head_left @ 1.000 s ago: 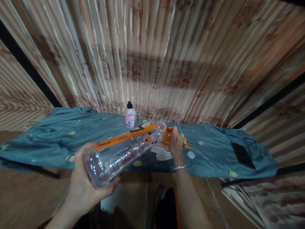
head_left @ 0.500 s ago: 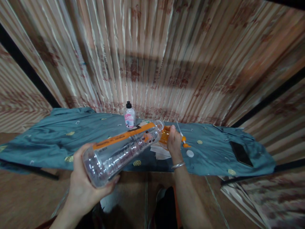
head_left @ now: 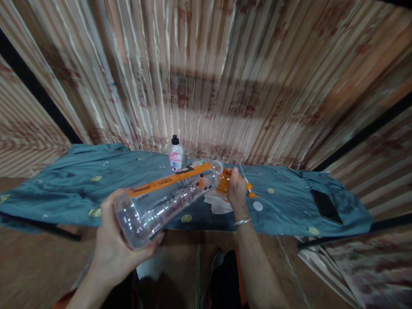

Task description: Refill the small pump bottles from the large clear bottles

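Observation:
My left hand [head_left: 120, 240] is wrapped round the base of a large clear plastic bottle [head_left: 170, 201] with an orange-edged label. The bottle is tilted, its uncapped neck to the right, at the mouth of an orange translucent bottle [head_left: 224, 182]. Around that orange bottle my right hand [head_left: 237, 191] is closed, thumb on top. Whether the two mouths touch I cannot tell. Just right of my hand lies an orange pump top [head_left: 252, 193] with a thin tube, near a white round cap [head_left: 258, 206]. White tissue [head_left: 217, 204] lies beneath the orange bottle.
At the back of the cloth-covered table [head_left: 128, 167] stands a clear pump-type bottle [head_left: 176, 154] with a black top and pink label. A dark phone [head_left: 325, 206] lies on the right. Striped curtains [head_left: 206, 86] hang behind, and black poles [head_left: 38, 86] flank the table.
Both hands hold nearly the same pose. The clear bottle's base has shifted very slightly right and up; the view has moved a little.

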`<state>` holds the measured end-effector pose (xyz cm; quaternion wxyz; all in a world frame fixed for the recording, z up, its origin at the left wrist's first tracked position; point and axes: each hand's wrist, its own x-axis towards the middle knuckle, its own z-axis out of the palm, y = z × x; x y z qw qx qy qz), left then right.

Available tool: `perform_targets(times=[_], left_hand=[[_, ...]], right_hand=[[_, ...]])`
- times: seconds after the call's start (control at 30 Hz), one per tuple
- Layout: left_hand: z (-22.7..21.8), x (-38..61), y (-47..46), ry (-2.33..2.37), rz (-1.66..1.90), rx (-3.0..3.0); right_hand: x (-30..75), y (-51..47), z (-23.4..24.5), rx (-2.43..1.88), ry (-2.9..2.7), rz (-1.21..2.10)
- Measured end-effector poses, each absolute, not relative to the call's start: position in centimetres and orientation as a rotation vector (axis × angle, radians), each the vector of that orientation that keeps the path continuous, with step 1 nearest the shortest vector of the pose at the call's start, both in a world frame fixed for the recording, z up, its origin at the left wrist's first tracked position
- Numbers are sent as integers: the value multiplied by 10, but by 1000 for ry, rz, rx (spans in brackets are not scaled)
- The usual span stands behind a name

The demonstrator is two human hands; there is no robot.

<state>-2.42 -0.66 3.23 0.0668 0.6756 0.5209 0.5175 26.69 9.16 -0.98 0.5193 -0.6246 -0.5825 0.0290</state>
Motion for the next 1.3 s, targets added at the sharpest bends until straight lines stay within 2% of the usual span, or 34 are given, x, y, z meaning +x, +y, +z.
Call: perform_targets(times=[1.3], left_hand=[[23, -27, -6, 1602, 1525, 2059]], right_hand=[[268, 94, -8, -1597, -1408, -12]])
